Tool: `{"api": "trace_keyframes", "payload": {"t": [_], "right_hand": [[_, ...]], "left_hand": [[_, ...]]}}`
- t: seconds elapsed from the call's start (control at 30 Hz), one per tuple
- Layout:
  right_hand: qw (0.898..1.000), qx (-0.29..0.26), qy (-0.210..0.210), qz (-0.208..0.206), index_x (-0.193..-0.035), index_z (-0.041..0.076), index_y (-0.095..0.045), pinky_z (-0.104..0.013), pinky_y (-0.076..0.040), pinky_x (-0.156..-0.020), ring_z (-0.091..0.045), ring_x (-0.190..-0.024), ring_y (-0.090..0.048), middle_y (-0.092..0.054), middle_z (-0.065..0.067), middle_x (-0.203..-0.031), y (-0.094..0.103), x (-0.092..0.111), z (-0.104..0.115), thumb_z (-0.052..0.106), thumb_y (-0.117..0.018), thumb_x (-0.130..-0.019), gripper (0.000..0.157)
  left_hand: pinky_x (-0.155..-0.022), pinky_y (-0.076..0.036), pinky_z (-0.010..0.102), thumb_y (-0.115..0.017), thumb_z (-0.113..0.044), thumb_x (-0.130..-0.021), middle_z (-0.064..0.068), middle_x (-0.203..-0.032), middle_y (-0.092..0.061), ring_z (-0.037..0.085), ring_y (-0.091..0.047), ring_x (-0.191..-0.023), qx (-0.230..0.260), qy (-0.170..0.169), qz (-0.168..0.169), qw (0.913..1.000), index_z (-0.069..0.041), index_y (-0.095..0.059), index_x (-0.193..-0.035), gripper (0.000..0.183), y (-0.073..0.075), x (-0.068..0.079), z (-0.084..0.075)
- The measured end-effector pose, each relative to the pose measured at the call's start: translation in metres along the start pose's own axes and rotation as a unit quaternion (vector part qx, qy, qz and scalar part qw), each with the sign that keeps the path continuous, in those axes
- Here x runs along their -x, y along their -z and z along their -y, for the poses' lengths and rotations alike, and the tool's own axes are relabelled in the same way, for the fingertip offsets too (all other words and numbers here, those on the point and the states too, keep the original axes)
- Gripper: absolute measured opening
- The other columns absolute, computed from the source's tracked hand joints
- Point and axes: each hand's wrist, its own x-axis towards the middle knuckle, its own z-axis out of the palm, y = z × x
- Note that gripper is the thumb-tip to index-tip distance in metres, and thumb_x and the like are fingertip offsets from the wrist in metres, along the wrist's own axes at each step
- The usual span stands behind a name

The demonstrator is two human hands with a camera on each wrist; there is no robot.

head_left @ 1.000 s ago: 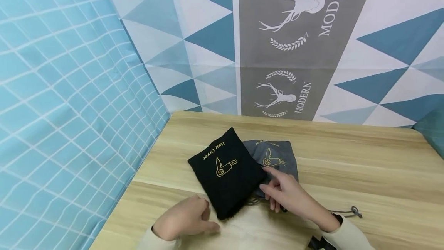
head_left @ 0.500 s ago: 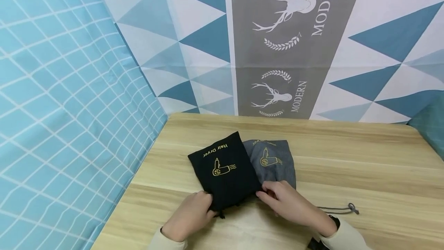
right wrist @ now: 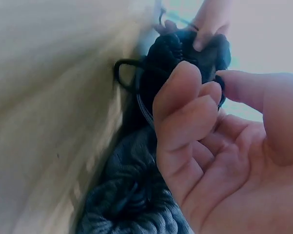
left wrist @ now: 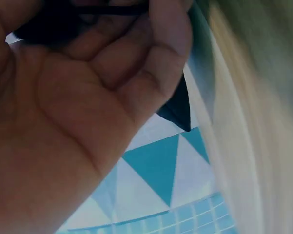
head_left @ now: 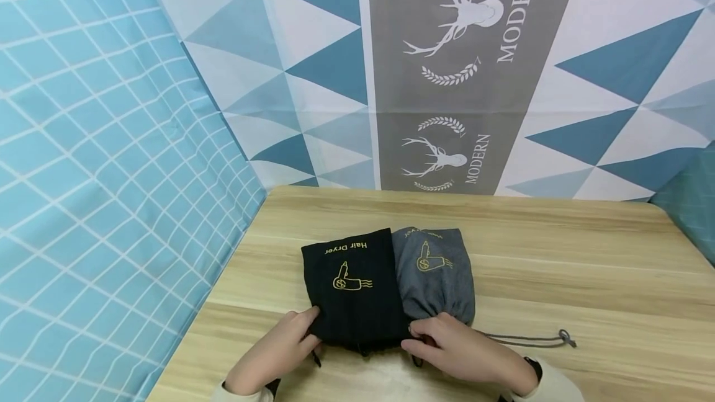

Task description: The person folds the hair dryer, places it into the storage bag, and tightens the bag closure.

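A black drawstring bag point(head_left: 357, 303) with yellow "Hair Dryer" print and a dryer drawing lies at the front of the table, its mouth toward me. My left hand point(head_left: 282, 346) pinches its near left corner, where a short black cord hangs. At the near right corner my right hand point(head_left: 458, 349) pinches the edge between thumb and fingers. A grey drawstring bag point(head_left: 432, 272) with the same print lies to the right, partly under the black one. In the right wrist view the gathered mouth of the grey bag point(right wrist: 131, 195) shows below my hand, and a black cord loop point(right wrist: 126, 75) sticks out.
The wooden table point(head_left: 558, 265) ends at a wall covering point(head_left: 313, 79) with triangles and deer heads. A blue gridded sheet point(head_left: 112, 172) borders the left side. The grey bag's cord point(head_left: 536, 340) trails right across the table.
My left hand has come to the black bag's near left corner and grips it; my right hand has taken the right corner. The bag has turned straighter and slid toward me, uncovering more grey bag.
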Motion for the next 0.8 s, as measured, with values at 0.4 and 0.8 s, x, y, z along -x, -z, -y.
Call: {"api": "trace_keyframes", "payload": {"t": [0.4, 0.8], "right_hand": [[0.999, 0.033, -0.008, 0.028, -0.077, 0.024, -0.052, -0.016, -0.034, -0.046, 0.003, -0.046, -0.034, -0.039, 0.018, -0.061, -0.007, 0.002, 0.003, 0.035, -0.049, -0.106, 0.031], [0.999, 0.035, 0.016, 0.003, -0.078, 0.018, -0.059, -0.015, -0.035, -0.047, 0.004, -0.046, -0.033, -0.034, 0.018, -0.059, 0.001, 0.008, 0.001, 0.034, -0.048, -0.106, 0.034]], "left_hand": [[-0.060, -0.046, 0.024, -0.070, -0.028, -0.094, -0.012, -0.076, -0.055, 0.000, -0.051, -0.066, 0.018, 0.013, 0.050, 0.9985, -0.019, -0.064, -0.090, 0.012, 0.014, 0.018, 0.010], [-0.053, -0.038, 0.016, -0.055, -0.029, -0.104, -0.015, -0.064, -0.037, -0.004, -0.038, -0.056, 0.115, -0.039, 0.061, 0.9907, -0.012, -0.059, -0.075, 0.033, 0.031, 0.032, 0.028]]}}
